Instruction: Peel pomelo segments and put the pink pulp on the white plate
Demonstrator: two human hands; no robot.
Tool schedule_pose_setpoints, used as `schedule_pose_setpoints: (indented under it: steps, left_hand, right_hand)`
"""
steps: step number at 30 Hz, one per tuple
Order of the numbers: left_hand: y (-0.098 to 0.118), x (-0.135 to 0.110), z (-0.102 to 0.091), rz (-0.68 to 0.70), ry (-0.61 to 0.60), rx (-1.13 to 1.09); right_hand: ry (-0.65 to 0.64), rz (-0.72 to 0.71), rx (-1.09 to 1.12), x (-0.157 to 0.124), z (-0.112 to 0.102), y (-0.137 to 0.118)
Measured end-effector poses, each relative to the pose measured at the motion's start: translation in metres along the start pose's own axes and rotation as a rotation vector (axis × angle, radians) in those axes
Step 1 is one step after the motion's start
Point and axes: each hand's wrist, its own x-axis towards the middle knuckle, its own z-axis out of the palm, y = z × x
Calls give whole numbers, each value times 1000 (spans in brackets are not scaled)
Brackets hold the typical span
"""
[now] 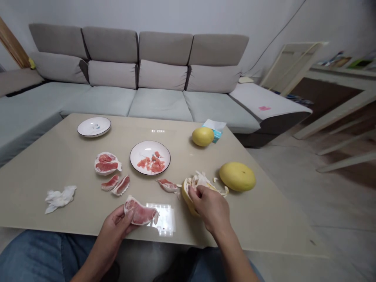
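My left hand (114, 227) pinches a pink pomelo segment (141, 212) over the table's near edge, with a loose flap of membrane at its right end. My right hand (212, 207) is over the yellow pomelo peel (188, 201), fingers pressed together; what they hold, if anything, is hidden. White membrane scraps (201, 179) fill the peel. Left of the peel lies a partly opened segment (168, 185). Two more segments (120, 185) lie below a peeled pomelo piece (107, 163). Red pulp pieces (154, 163) rest on a white plate (136, 150) with a dark rim.
A whole yellow pomelo (237, 176) sits right of the peel. Farther back, another yellow pomelo (202, 136) stands by a tissue pack (216, 131). A second plate (94, 127) is at the far left, a crumpled tissue (60, 198) nearer. Behind the table (264, 219) is a sofa (160, 103).
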Motion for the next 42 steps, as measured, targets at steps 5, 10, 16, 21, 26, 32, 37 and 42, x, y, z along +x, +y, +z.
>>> schedule_pose_setpoints:
  steps: [5,10,16,21,26,32,37,42]
  left_hand:
    - [-7,4,-3,106,27,163]
    - [-3,-2,0,137,-77,200]
    - [7,-12,-4,110,-243,272]
    - [8,-17,-10,194,-222,390]
    - [10,-17,-21,305,-223,533]
    - [17,-17,-29,354,-291,625]
    - [14,-15,-29,380,-332,627]
    - [9,-13,-25,420,-277,589]
  right_hand:
    - [79,-73,105,1,5,10]
    - [-74,-277,614,-25,2,-30]
    - [-366,-328,942,-63,-15,-80]
    - [-341,-286,942,-73,-10,-87]
    - [-317,-348,885,-74,-12,-98]
    - [-459,-262,920,-76,-12,-107]
    - [-566,15,1075,-81,5,-112]
    - [-504,135,1059,-82,13,-117]
